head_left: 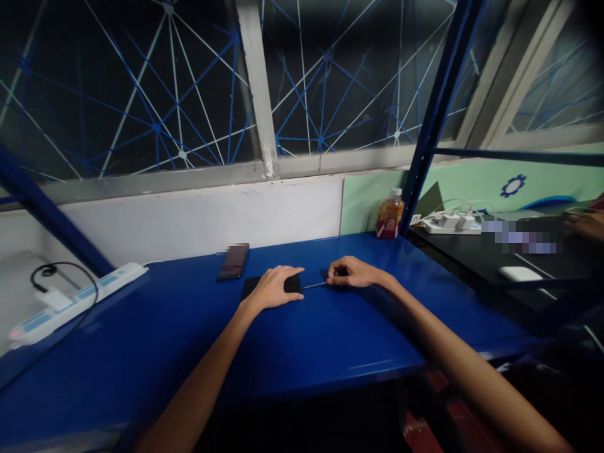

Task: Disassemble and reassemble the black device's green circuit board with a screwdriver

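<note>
My left hand (274, 288) spans a flat black rectangular object (293, 284) lying on the blue table (302, 340). Its thumb lies at the near edge and its fingers at the far edge, steadying the object; part of it is hidden under the hand. To the right, my right hand (353, 273) is closed in a pinch on a thin silvery rod (315, 285). That rod points left and its tip reaches the right end of the black object; whether it touches or enters it, I cannot tell.
A dark phone (234, 262) lies behind my left hand. At the left is a white power strip (80, 305) with a black cable. A drink bottle (391, 214) stands at the back right, beside a blue metal post (431, 126). Another person's hand (587, 223) shows at the far right.
</note>
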The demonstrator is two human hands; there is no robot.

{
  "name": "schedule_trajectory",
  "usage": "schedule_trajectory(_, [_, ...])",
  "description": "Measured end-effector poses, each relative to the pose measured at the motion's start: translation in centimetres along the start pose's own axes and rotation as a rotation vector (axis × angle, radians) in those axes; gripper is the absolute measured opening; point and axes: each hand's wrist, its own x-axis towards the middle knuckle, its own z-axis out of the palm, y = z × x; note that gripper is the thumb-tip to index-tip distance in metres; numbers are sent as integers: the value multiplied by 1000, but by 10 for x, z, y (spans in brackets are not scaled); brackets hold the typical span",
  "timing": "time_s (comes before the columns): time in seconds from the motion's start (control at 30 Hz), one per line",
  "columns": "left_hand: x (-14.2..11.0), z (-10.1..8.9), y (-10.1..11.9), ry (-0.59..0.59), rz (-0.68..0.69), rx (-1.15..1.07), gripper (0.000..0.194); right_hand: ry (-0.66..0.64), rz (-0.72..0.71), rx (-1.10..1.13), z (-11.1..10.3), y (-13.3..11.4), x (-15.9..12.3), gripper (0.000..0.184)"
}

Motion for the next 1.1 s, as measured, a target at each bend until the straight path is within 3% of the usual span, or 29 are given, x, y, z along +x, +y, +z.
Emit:
schedule_trajectory(0.33, [0, 1, 0, 5, 9, -1, 63, 16, -5, 5, 0, -2, 0, 37])
schedule_trajectory(0.5, [0, 1, 0, 5, 13, 7, 63, -63, 59, 136, 5, -2, 0, 39])
schedule_trajectory(0.83, [0, 1, 1, 11, 11, 12, 62, 67, 36, -103, 6, -10, 1, 33])
schedule_trajectory(1.1, [0, 0, 1, 6, 5, 8, 62, 48, 22, -247, 5, -3, 2, 44])
